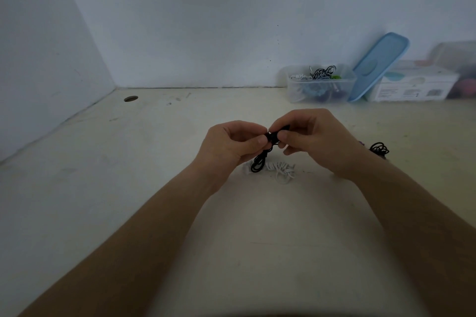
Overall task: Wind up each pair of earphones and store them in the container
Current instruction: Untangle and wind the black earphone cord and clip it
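Observation:
A pair of black earphones point(260, 162) hangs as a bundle of loops between my two hands above the table. My left hand point(231, 144) pinches its top with thumb and fingers. My right hand point(309, 136) pinches the same top from the other side. Below them a tangled white pair point(280, 170) lies on the table. Another black pair point(379, 149) lies loose to the right, with a bit of purple cord point(362, 142) showing behind my right wrist. The clear plastic container point(296, 90) stands at the back right against the wall, holding several wound earphones.
The container's blue lid point(378, 64) leans against a white cardboard box point(412, 85) at the back right. A blurred clear tub point(458, 64) sits farther right. A round hole point(130, 98) is in the cream tabletop point(154, 162) at the back left. Walls close off the left and back.

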Demonstrator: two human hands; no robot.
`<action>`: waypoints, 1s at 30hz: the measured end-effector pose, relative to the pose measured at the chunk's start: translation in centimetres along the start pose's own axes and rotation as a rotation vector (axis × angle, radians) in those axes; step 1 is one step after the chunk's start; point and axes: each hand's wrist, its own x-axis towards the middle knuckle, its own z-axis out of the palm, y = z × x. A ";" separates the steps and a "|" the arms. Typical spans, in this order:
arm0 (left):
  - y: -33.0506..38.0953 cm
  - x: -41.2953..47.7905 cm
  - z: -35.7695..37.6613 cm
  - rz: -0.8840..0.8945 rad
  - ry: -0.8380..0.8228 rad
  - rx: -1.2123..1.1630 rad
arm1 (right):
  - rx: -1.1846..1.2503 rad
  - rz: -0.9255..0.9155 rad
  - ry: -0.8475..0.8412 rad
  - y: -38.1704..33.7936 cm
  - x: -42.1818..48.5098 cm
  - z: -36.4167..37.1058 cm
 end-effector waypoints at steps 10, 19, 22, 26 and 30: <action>0.1 0.2 0.1 0.046 -0.016 0.057 | 0.178 0.049 0.025 0.0 -0.1 0.2; 0.0 0.2 -0.1 -0.027 -0.074 -0.018 | 0.129 0.005 -0.057 0.0 -0.1 -0.3; 0.2 0.2 -0.1 -0.063 -0.077 -0.053 | 0.136 -0.002 -0.068 -0.1 -0.1 -0.3; 0.3 0.2 -0.2 -0.083 -0.093 -0.074 | 0.144 -0.012 -0.079 -0.1 -0.1 -0.2; 0.4 0.2 -0.3 -0.097 -0.097 -0.072 | 0.140 -0.020 -0.075 -0.1 -0.1 -0.1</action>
